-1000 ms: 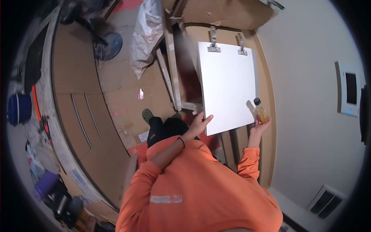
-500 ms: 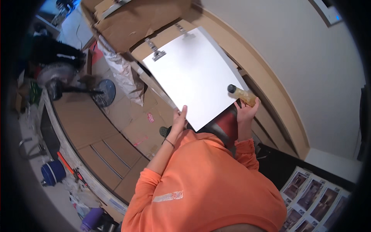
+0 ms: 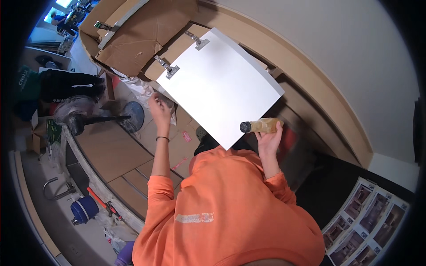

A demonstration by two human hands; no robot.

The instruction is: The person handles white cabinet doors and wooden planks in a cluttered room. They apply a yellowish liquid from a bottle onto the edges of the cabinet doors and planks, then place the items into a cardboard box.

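A large blank white sheet (image 3: 219, 88) lies tilted in front of me, its far edge held by two metal clips (image 3: 167, 67) to a brown board. My right hand (image 3: 269, 144) grips a bottle (image 3: 265, 126) with a black cap and yellowish-brown contents. The bottle lies sideways over the sheet's near right edge, its cap pointing left. My left hand (image 3: 160, 113) is raised left of the sheet, apart from it, near crumpled pale wrapping (image 3: 140, 91). Its fingers are loosely bent and apart, with nothing seen in them.
Behind the sheet stands an open cardboard box (image 3: 133, 48). At left are a fan (image 3: 75, 113), a round blue base (image 3: 133, 116), a blue container (image 3: 85, 208) and red-handled pliers (image 3: 113, 209). A pale wall (image 3: 355, 57) rises at right; printed photo sheets (image 3: 368, 217) lie below it.
My left hand has left the sheet's near left edge and moved up and left. The bottle in my right hand has shifted left and down and turned nearly level.
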